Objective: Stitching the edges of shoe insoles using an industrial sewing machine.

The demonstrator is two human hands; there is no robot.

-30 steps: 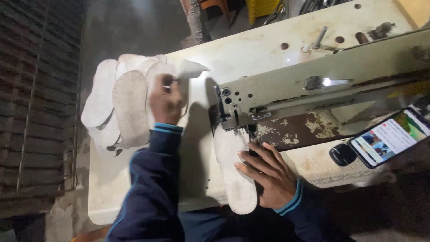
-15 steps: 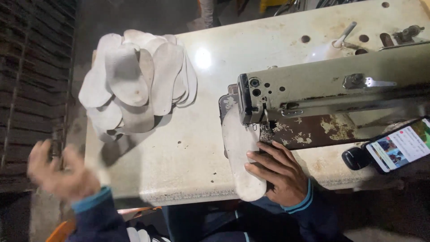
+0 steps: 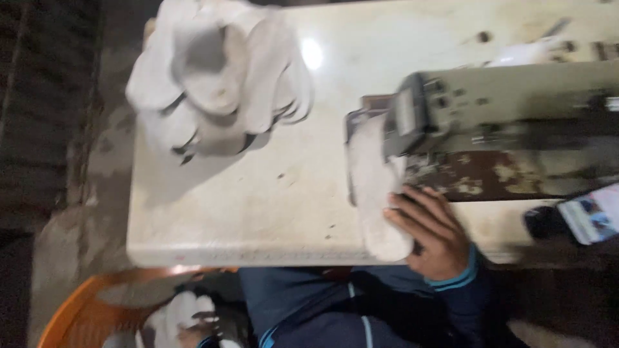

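My right hand (image 3: 435, 235) lies flat on the near end of a white shoe insole (image 3: 374, 187), pressing it to the table. The insole's far end lies under the head of a grey-green sewing machine (image 3: 509, 109). My left hand (image 3: 205, 327) is low at the bottom edge, down in an orange basket (image 3: 77, 316) among white pieces (image 3: 171, 319). It is blurred and partly cut off, so its grip is unclear. A loose pile of white insoles (image 3: 219, 77) lies at the table's far left.
The cream table (image 3: 258, 212) has worn spots, and its front edge is near my lap. A phone (image 3: 590, 219) with a lit screen lies at the right beside a dark round object (image 3: 541, 222). A dark slatted wall is on the left.
My left hand left the insole pile, swung out to the left and dropped below the table edge into the orange basket. My view tilted down. The right hand stayed on the insole.
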